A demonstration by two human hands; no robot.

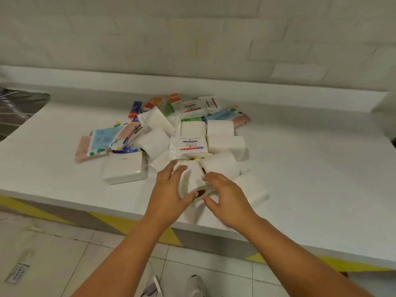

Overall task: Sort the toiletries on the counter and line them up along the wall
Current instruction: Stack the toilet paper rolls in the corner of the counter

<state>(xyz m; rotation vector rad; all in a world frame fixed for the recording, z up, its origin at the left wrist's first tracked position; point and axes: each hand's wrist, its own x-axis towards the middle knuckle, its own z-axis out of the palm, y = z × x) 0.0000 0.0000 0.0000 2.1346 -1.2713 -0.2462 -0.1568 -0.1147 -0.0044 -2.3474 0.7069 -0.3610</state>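
The smooth white tabletop (300, 168) lies bare to the right and along the pale tiled wall (192, 39); a steel sink (19, 108) bounds its left. A loose heap of toiletries (171, 129) sits mid-tabletop, well apart from the wall. Near the front edge, the left hand (169, 189) and right hand (227, 198) together grasp one soft white toilet-paper roll (192, 181).

Your left hand (169, 189) and right hand (225, 196) cover much of the toilet roll (194, 181), the sink (19, 110) runs off the left edge, and print on the far boxes (154, 102) blurs beyond reading.
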